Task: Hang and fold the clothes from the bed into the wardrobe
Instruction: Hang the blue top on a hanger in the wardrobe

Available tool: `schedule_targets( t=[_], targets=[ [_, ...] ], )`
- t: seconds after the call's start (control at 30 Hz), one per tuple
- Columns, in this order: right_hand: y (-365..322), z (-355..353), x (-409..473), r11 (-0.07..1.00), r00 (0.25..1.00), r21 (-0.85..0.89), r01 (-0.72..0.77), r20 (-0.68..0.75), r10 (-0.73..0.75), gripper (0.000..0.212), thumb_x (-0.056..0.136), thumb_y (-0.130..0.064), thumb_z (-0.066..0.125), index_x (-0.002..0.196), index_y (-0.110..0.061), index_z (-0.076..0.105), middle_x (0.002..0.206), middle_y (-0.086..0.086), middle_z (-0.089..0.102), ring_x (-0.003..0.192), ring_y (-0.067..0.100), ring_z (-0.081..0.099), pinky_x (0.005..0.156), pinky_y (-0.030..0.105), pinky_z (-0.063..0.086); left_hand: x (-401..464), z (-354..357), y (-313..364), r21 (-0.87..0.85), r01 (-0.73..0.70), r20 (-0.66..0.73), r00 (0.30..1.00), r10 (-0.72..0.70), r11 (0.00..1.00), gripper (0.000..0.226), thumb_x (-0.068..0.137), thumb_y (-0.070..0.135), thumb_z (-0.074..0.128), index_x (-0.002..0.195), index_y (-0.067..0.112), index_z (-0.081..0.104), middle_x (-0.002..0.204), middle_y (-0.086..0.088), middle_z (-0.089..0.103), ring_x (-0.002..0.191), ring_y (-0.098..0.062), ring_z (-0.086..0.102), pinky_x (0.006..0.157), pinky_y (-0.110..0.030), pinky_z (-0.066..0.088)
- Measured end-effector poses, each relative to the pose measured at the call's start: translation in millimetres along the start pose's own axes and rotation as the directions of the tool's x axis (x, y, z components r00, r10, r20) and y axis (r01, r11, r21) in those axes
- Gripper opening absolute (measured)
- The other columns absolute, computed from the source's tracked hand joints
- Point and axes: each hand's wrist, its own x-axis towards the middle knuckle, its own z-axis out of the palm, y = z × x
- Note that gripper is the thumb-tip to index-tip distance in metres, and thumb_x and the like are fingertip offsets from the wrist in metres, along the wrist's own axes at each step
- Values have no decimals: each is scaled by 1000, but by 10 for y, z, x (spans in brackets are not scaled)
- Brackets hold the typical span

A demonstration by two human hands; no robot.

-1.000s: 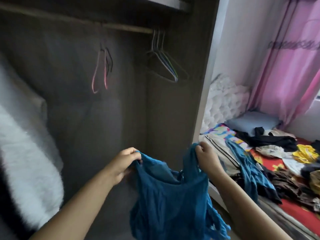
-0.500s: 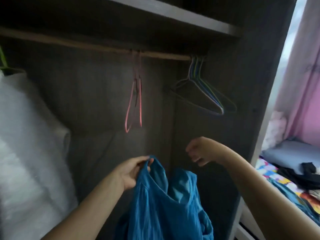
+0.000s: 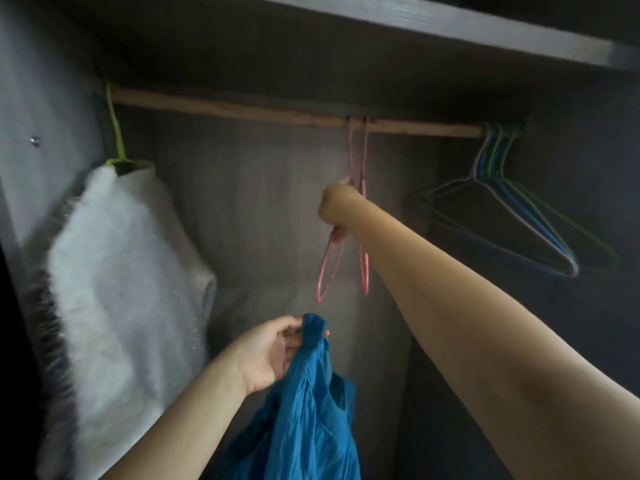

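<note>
step: getting a hanger for the top, judged from the reach. hanging itself not yet done.
blue top (image 3: 308, 403): bunched, dangles from l hand low center, in front of the open wardrobe (image 3: 450, 32).
l hand (image 3: 268, 355): fingers curled round a gathered fold at the top edge of the garment, firm pinch, palm facing right.
r hand (image 3: 337, 211): up at the pink hangers (image 3: 362, 237), seen from the back of the fist. fingers look curled on the nearer pink wire, but the grip itself is hidden behind the knuckles; judged holding, not certain.
key relation: hangers sit straight above the blue top, a bit right of l hand. r hand is the one near them, l hand well below. hangers hang edge-on to the camera, long axis running front-to-back, hooks over the wooden rail (image 3: 242, 109).
next move needs: lift hook up off the rail, bring hanger down to the top, turn it so a shoulder end can go in the neck opening.
risk: second pink hanger just beside the first, could snag and come off w/ it.
other: white fluffy garment (image 3: 128, 271) on a green hanger (image 3: 116, 133) far left; bunch of spare wire hangers (image 3: 502, 209) at right end of rail.
</note>
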Motion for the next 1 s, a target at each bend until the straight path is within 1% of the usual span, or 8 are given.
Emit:
schedule_targets(
  t=[0.1, 0.23, 0.43, 0.57, 0.63, 0.73, 0.87, 1.0],
  targets=[
    [124, 75, 185, 972, 995, 234, -18, -94, 41, 32, 97, -9, 46, 127, 0, 55, 131, 19, 55, 106, 31, 58, 55, 11, 40, -38, -98, 113, -8, -49, -16, 999, 49, 999, 23, 95, 11, 45, 97, 0, 64, 80, -15, 72, 60, -21, 69, 48, -25, 54],
    [204, 115, 219, 940, 955, 336, 53, -294, 51, 31, 98, -7, 37, 124, 5, 49, 121, 24, 56, 112, 37, 54, 79, 31, 39, -29, -139, 94, -24, -72, -32, 997, 71, 997, 20, 95, 9, 46, 98, 1, 64, 85, -16, 72, 63, -22, 70, 50, -27, 56],
    [386, 430, -239, 718, 850, 619, 318, -522, 73, 24, 94, -9, 40, 117, -9, 47, 85, 10, 61, 66, 25, 58, 61, 38, 49, -41, -273, 61, 11, -55, -112, 992, 56, 998, 22, 95, 12, 46, 90, 2, 65, 74, -12, 71, 58, -21, 68, 51, -27, 56],
    [636, 787, -740, 481, 903, 838, 258, -387, 189, 5, 98, -23, 49, 94, -25, 52, 65, -2, 50, 53, 10, 51, 52, 32, 46, -107, -341, 47, -34, -22, -156, 988, 16, 999, 38, 96, 15, 42, 70, 4, 67, 60, -5, 68, 44, -17, 62, 44, -19, 50],
    [694, 780, -929, 352, 935, 921, 165, -260, 242, 20, 99, -34, 49, 82, -25, 56, 60, -5, 44, 47, 4, 43, 47, 22, 37, -123, -333, -19, -7, -31, -174, 984, 30, 999, 50, 96, 16, 40, 57, 5, 68, 56, -3, 66, 37, -15, 55, 39, -15, 44],
    [792, 706, -1242, 225, 938, 958, 179, -235, 254, 33, 99, -39, 47, 79, -23, 67, 49, -10, 36, 44, 5, 33, 44, 20, 28, -177, -305, -129, -33, -2, -171, 985, -3, 999, 38, 96, 17, 41, 67, 3, 62, 55, -4, 62, 34, -14, 48, 36, -13, 39],
    [948, 635, -1706, -82, 944, 962, 261, -236, 231, 41, 100, -36, 47, 74, -12, 66, 45, -8, 28, 40, 6, 23, 39, 20, 19, -312, -209, -255, -3, 24, -151, 988, -24, 1000, 25, 95, 20, 41, 75, 9, 52, 53, 0, 56, 35, -9, 43, 35, -13, 34],
    [1094, 714, -2146, -161, 965, 965, 207, -175, 194, 44, 100, -34, 44, 66, -9, 58, 44, -8, 24, 37, 5, 20, 38, 17, 14, -551, -7, -347, -31, 36, -97, 995, -39, 999, 25, 95, 21, 38, 73, 12, 47, 52, 4, 48, 35, -7, 39, 33, -13, 31]
  ],
)
